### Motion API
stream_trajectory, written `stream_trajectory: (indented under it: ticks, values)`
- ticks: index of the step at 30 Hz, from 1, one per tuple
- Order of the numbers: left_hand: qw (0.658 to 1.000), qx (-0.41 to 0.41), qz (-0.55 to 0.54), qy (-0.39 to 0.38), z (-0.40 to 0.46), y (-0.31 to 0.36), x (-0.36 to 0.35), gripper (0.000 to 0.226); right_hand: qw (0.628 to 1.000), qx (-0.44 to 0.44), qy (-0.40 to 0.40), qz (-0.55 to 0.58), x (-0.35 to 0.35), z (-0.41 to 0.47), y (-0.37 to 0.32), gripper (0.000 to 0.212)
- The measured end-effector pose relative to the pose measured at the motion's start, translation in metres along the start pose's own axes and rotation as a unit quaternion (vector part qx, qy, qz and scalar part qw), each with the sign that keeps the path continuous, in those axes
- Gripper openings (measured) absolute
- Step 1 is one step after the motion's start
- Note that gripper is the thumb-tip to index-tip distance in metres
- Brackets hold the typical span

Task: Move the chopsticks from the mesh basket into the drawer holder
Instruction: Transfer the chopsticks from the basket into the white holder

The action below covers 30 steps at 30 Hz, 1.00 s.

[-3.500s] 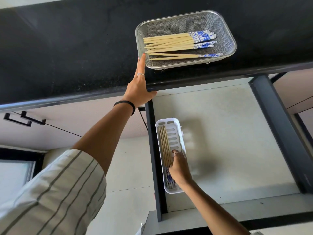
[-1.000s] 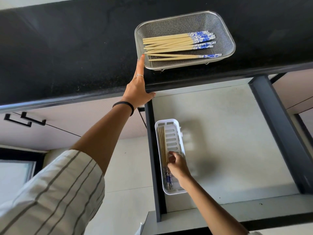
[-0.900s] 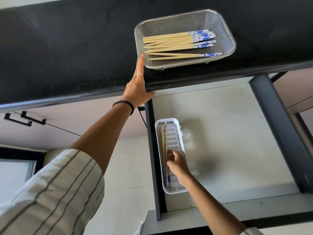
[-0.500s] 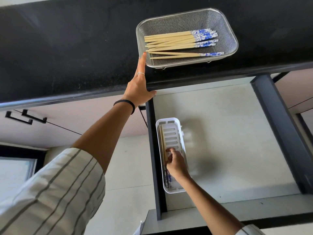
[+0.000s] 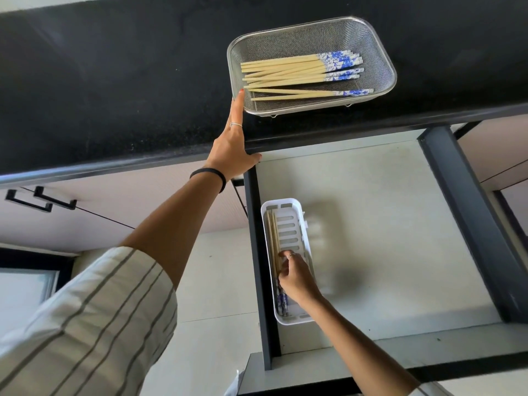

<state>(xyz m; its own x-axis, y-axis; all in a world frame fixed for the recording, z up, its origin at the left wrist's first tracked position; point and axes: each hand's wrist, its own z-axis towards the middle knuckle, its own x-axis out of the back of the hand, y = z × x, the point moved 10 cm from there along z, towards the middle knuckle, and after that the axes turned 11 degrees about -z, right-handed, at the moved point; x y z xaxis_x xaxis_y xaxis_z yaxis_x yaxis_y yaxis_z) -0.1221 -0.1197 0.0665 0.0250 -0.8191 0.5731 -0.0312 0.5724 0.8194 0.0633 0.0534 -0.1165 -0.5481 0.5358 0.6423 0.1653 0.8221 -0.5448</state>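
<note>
A glossy black counter carries a steel mesh basket near its front edge, bamboo chopsticks inside. The left hand lies flat, fingertip touching the basket's rim. In the open drawer the right hand curls around chopsticks in a slotted white plastic holder.

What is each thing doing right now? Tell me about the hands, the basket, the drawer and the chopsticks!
Mesh basket: on the black counter, holding a pile of chopsticks.
Chopsticks in basket: lying flat, blue ends right.
Drawer: pulled open.
White holder: in the drawer, partly filled.
Chopsticks in holder: lying along its left side.
Left hand: open, fingertip at the basket rim.
Right hand: curled on the holder's chopsticks.
</note>
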Motion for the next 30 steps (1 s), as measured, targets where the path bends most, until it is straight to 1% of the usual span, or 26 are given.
stream_trajectory:
  ticks: [4, 7, 10, 14, 17, 19, 22, 25, 27, 30]
  values:
    - [1.0, 0.001, -0.001, -0.001, -0.001, 0.0, 0.0, 0.121, 1.0, 0.012, 0.002, -0.018, 0.007, 0.003, -0.001, 0.047]
    - [1.0, -0.001, 0.004, -0.001, -0.001, -0.001, -0.001, 0.121, 0.999, 0.032, 0.01, -0.023, 0.018, 0.003, -0.009, 0.041]
    - [1.0, -0.003, -0.001, -0.001, -0.002, 0.0, -0.001, 0.121, 0.997, 0.075, 0.036, -0.006, 0.045, 0.0, -0.03, 0.033]
    - [1.0, -0.007, 0.004, 0.004, -0.007, 0.003, -0.002, 0.119, 0.98, 0.151, 0.121, 0.051, 0.113, -0.007, -0.07, 0.024]
    - [1.0, -0.019, 0.017, 0.011, -0.009, 0.007, 0.0, 0.118, 0.954, 0.211, 0.19, 0.091, 0.18, -0.013, -0.106, 0.019]
    - [1.0, -0.021, 0.015, 0.011, -0.009, 0.009, 0.001, 0.117, 0.934, 0.245, 0.243, 0.09, 0.224, -0.014, -0.13, 0.018]
    - [1.0, -0.023, 0.009, 0.014, -0.009, 0.01, 0.003, 0.115, 0.91, 0.28, 0.303, 0.046, 0.275, -0.007, -0.16, 0.018]
    - [1.0, -0.021, 0.009, 0.018, -0.009, 0.008, 0.003, 0.115, 0.903, 0.28, 0.324, -0.026, 0.308, 0.017, -0.177, 0.021]
    - [1.0, -0.021, 0.006, 0.019, -0.009, 0.009, 0.002, 0.114, 0.911, 0.247, 0.317, -0.087, 0.322, 0.043, -0.18, 0.024]
    - [1.0, -0.018, 0.01, 0.021, -0.008, 0.008, 0.003, 0.11, 0.924, 0.19, 0.279, -0.178, 0.332, 0.084, -0.179, 0.031]
